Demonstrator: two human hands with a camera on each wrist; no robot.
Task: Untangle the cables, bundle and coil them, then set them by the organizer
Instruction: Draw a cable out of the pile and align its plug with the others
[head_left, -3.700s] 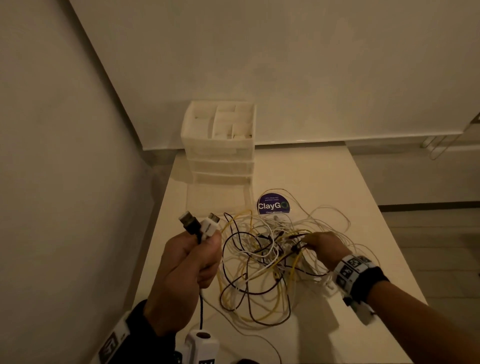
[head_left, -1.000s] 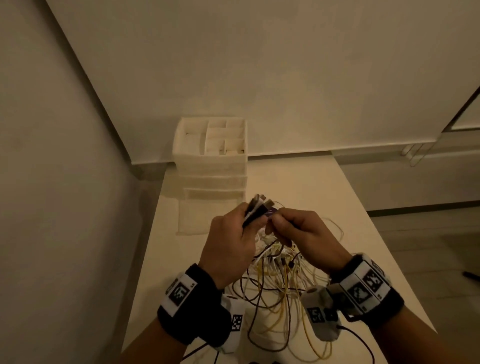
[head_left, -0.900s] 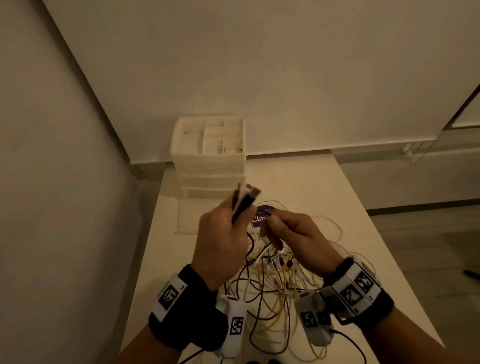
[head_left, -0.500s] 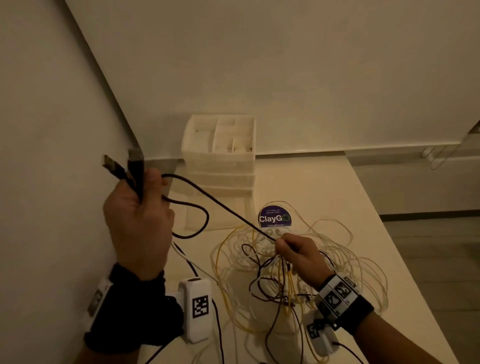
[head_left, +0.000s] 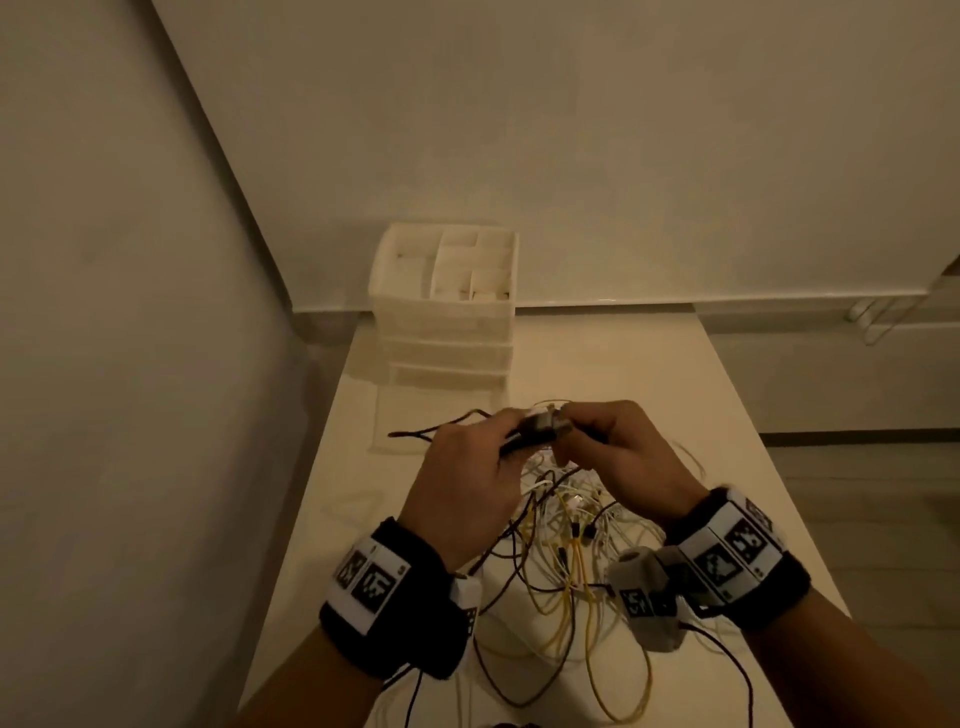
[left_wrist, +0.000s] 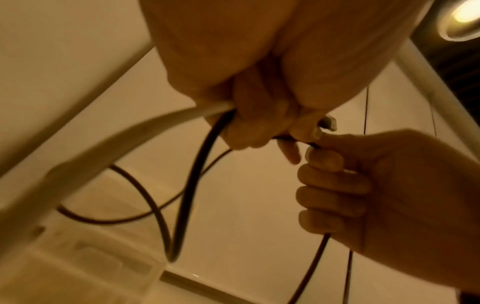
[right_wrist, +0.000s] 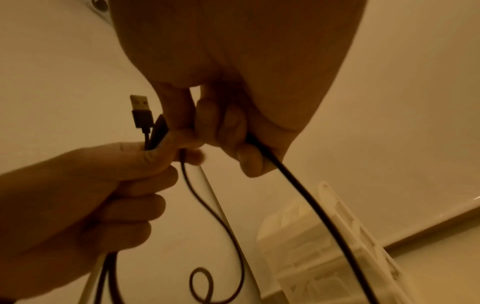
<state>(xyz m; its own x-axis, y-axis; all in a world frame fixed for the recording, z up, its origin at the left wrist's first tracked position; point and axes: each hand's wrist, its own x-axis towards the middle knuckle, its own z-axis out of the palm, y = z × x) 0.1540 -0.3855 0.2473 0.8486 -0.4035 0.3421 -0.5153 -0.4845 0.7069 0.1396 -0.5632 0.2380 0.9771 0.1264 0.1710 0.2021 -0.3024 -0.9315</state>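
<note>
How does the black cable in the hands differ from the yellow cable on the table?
The black cable is dark and lifted off the table, gripped by both the left hand and right hand; the yellow cable is pale yellow, untouched and still snarled in the tangle. The black cable's USB plug shows; no yellow end is visible. Both are thin and flexible.

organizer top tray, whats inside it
The organizer shows open white divided compartments on top; nothing is visible in them, but their floors are hidden by the walls. The drawers below are shut, so their contents cannot be seen.
</note>
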